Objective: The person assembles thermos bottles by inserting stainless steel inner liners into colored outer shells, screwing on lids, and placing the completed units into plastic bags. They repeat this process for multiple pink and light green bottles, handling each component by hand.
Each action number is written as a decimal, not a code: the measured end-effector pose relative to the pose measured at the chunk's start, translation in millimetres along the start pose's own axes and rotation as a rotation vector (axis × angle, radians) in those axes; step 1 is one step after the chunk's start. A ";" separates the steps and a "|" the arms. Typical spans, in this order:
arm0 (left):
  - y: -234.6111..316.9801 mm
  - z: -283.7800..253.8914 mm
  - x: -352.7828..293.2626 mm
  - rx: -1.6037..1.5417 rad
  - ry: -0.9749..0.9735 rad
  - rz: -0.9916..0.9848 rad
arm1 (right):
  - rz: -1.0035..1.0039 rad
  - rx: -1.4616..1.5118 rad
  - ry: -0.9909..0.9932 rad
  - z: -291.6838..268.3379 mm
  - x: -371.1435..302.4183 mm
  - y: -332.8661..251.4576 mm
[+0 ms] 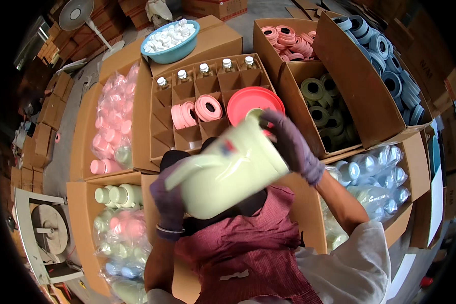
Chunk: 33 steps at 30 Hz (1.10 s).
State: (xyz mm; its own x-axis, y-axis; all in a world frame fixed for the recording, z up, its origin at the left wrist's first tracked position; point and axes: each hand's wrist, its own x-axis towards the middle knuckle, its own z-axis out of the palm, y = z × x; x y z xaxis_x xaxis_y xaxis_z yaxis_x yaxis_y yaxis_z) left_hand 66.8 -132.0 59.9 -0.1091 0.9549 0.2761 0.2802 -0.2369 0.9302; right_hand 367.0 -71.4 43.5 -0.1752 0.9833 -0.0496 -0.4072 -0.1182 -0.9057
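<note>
A pale green plastic jug [228,172] is held tilted over my lap, its mouth end toward the upper right, slightly blurred. My left hand [168,200], in a purple-grey glove, is closed round the jug's handle side. My right hand [291,144], gloved alike, curls over the mouth end with its fingers at the rim; part of the fingers is hidden. Just beyond the mouth lies a round red tray [248,99]. Pink ring-shaped collars [208,108] sit left of it on a divided carton [159,129], where several clear bottles with white caps [204,70] stand at the back.
Open cartons surround me. They hold bagged pink parts [111,126], bagged green parts [119,243], bagged blue parts [375,175], pink rings [289,40], olive rings [319,109] and blue rings [385,50]. A blue basin [180,52] of white pieces rests on a box. A fan [77,14] stands far left.
</note>
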 end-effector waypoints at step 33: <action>-13.0 81.6 21.4 0.324 0.232 -0.029 | -0.772 -1.008 0.055 17.3 -13.3 44.9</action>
State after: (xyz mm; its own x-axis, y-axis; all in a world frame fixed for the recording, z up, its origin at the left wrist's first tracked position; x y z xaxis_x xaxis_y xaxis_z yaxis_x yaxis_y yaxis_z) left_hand 138.6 -93.9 34.0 -0.3234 0.8861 0.3320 0.5558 -0.1061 0.8245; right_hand 335.6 -92.2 10.8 -0.1503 0.7567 0.6363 0.4773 0.6191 -0.6236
